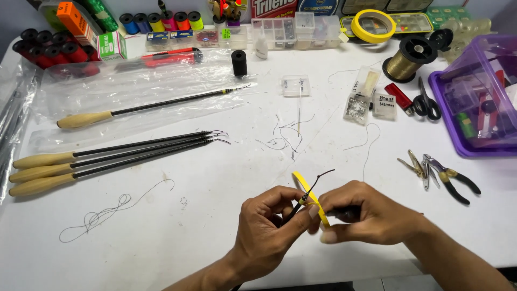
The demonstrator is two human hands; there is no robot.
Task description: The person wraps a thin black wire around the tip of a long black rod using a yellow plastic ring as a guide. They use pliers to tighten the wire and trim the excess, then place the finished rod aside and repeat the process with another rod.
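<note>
Low in the middle of the view, my left hand [267,223] pinches a thin black rod tip [316,181] that points up and to the right. My right hand [362,213] is closed on a strip of yellow tape [305,186] that crosses the rod where my fingertips meet. Part of the rod is hidden inside my hands. Both hands hover just above the white table [215,183].
Three black rods with wooden handles [113,157] lie at the left, a fourth [145,105] on clear plastic above them. Loose line [107,211] lies front left. Pliers [449,178], scissors [425,103], a gold thread spool [410,58], a yellow tape roll [372,26] and a purple box [476,94] stand at the right.
</note>
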